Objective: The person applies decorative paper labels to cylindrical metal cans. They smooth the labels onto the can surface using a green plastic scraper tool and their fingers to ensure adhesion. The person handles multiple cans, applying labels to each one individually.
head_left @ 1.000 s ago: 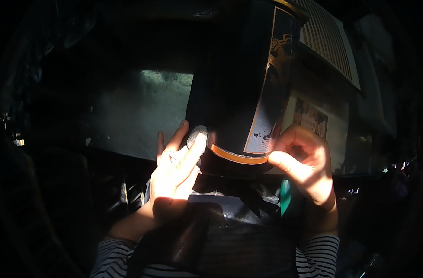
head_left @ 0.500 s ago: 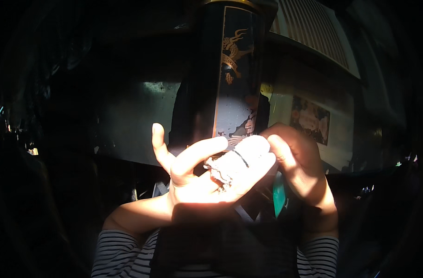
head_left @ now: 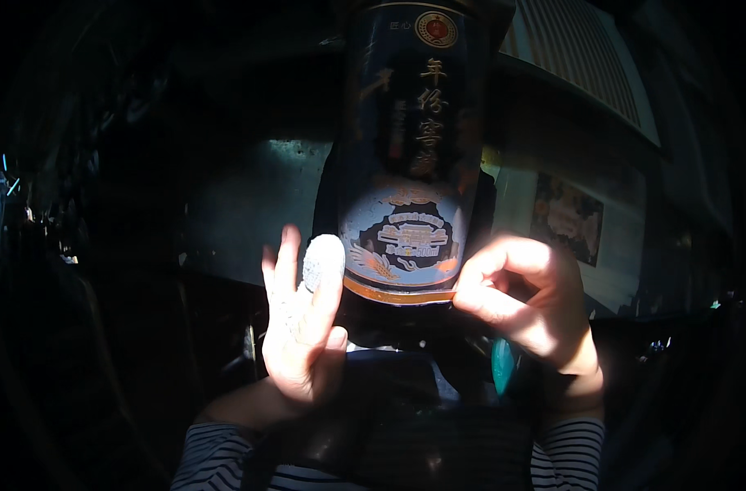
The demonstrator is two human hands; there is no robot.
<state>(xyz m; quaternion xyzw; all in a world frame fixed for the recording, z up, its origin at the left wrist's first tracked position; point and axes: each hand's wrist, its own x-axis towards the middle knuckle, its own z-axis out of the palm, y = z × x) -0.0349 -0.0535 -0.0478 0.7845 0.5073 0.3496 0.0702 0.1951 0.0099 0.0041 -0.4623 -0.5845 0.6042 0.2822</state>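
Glossy dark box [head_left: 410, 155] | right hand [head_left: 524, 303] pinching | left hand [head_left: 303, 323] flat

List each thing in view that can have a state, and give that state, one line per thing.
Dark tall box: upright, raised close to the camera, printed face toward the viewer.
Left hand: open, fingers spread, a pale covering on one fingertip, beside the box's lower left edge.
Right hand: curled, fingers pinching the box's lower right corner.
Framed picture: hanging on the wall.
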